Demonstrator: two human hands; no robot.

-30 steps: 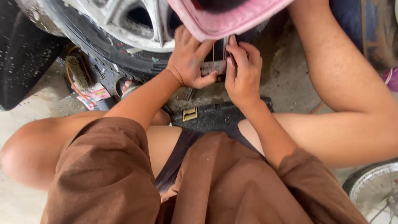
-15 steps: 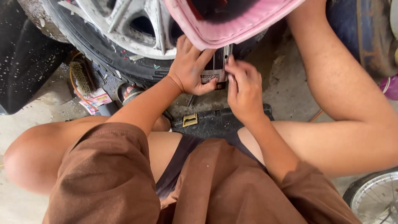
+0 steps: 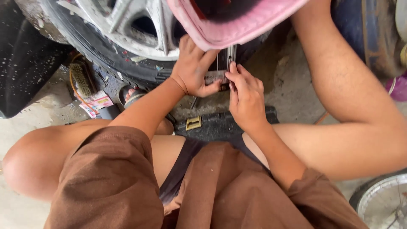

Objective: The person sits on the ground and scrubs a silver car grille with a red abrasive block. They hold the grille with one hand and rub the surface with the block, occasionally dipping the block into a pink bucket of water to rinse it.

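Person squats, bare knees spread wide, both forearms reaching forward between them. Left hand: palm down, fingers curled, thumb pressed inward toward the other hand; a thin band circles the wrist. Left forearm runs down and to the left to a bent elbow above the left knee. Right hand: back of hand up, fingertips bunched and pinched, touching the left thumb. Right forearm angles down and to the right, disappearing into a brown short sleeve. The two hands meet, tight together.

Pink cap brim, brown shorts, black tyre, silver-grey wheel rim
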